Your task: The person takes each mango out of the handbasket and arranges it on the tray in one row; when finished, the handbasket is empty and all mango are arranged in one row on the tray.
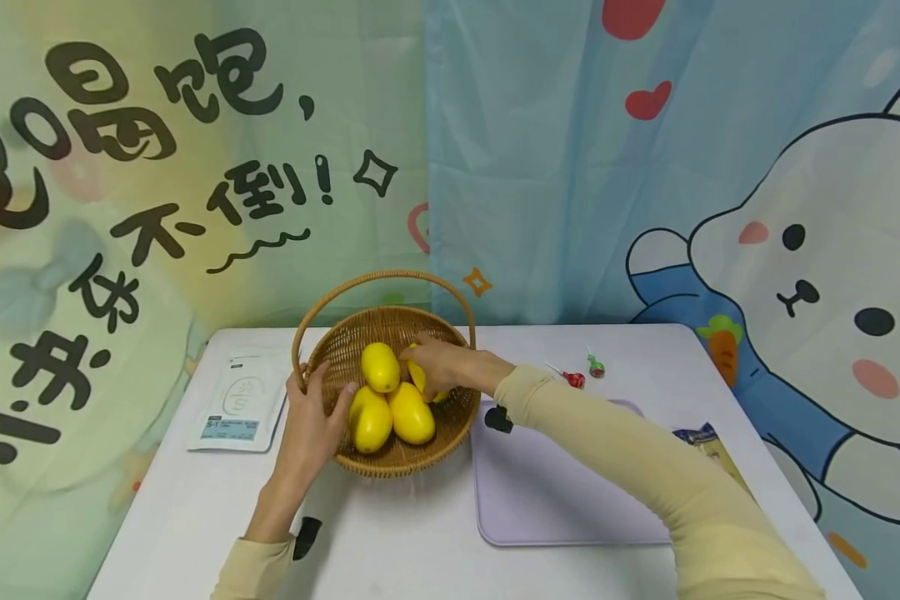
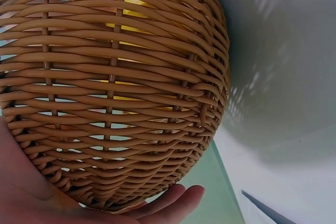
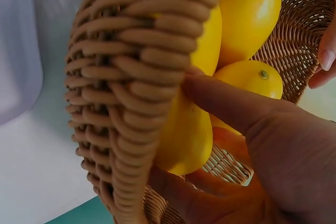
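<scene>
A brown wicker basket [image 1: 403, 467] with a tall hoop handle [image 1: 390, 273] stands toward the back of the table. Its left rim is held by my left hand [image 1: 311, 429], thumb inside and fingers outside; the left wrist view has the woven wall [image 2: 113, 66] close up. Three smooth yellow mango-like fruits [image 1: 412, 413] lie in plain sight in the basket. My right hand [image 1: 444, 367] reaches over the right rim and grips another mango-like fruit [image 3: 186, 135], thumb on top and fingers beneath. That fruit is partly hidden behind the hand in the head view.
Left of the basket lies a white pouch [image 1: 232, 396]. A lavender board [image 1: 562, 492] is at the right, partly under my right sleeve. Behind it are small red [image 1: 574, 380] and green [image 1: 596, 367] wrapped sweets, and a packet [image 1: 708, 442] near the right edge. Printed curtains hang behind.
</scene>
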Tool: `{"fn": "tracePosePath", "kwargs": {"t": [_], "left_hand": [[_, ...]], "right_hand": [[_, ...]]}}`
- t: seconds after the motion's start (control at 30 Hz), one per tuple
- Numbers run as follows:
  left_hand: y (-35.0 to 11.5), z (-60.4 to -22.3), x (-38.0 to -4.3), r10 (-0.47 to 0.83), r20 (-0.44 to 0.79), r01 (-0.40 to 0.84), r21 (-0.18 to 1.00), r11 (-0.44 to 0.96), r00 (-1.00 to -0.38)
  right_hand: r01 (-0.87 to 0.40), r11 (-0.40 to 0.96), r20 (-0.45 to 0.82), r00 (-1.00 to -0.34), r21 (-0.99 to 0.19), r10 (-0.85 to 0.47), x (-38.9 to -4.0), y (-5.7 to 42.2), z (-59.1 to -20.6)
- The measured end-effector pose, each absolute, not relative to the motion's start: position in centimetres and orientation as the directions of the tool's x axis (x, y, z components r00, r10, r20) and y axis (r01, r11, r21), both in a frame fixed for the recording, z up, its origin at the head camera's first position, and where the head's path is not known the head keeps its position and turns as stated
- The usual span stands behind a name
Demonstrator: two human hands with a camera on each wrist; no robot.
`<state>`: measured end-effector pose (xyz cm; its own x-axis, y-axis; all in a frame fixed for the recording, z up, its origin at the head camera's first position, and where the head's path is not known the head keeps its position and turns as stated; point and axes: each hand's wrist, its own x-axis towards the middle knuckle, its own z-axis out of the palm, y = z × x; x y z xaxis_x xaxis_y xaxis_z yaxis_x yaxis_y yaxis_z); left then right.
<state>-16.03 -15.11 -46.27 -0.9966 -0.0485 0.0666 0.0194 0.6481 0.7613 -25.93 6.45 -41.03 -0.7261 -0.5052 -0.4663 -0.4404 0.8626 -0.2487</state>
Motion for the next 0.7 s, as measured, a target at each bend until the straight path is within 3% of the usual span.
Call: {"fn": "tracePosePath", "kwargs": {"t": [0.33, 0.7], "left_hand": [[-15.1, -46.2, -16.2, -0.050, 0.061, 0.014, 0.759, 0.651, -0.997], [-15.1, -46.2, -16.0, -0.061, 0.044, -0.006, 0.760, 0.650, -0.997]], "right_hand": [[-0.470, 0.846, -0.429, -0.730, -0.250, -0.532, -25.5, 7.0, -40.7], [-0.513, 0.803, -0.318, -0.740, -0.304, -0.593, -22.2, 7.7, -36.0]]}}
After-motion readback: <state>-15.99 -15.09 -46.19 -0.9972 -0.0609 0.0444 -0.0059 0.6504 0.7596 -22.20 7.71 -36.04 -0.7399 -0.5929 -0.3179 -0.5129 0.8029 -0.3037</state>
